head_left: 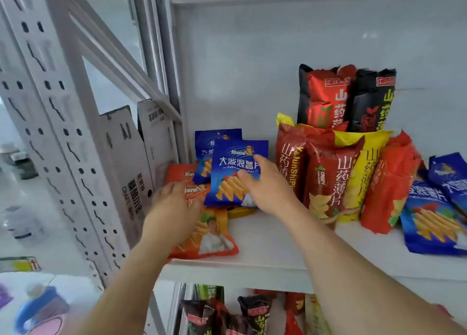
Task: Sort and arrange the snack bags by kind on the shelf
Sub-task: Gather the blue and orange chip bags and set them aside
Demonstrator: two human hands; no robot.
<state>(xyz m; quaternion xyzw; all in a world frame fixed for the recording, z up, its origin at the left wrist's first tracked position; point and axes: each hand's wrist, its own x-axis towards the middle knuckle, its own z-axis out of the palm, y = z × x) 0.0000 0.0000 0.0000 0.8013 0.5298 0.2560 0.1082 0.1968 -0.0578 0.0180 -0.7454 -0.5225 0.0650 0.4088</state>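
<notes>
White shelf (265, 236) across centre and right of frame; upright perforated post at left. At centre right, standing cluster of tall red bags (331, 180) and one yellow bag (364, 172), with a red and a black bag (374, 99) stacked above — apparently grouped already. At far right, loose blue bags (432, 221) lying flat and overlapping, not yet joined to their kind.

At centre, blue wave-chip bag (235, 175) held upright, grasped at its right edge by right hand (267, 183), thumb across the face. Second blue bag (217, 142) directly behind, touching. At lower left of centre, orange bags (214, 236) lying flat, left hand (174, 205) pressed on top — blurred, finger position not determinable.

Recommended: seat held bag squarely against the blue one behind, label forward; steady orange stack while doing so; then fetch far-right blue bags.
</notes>
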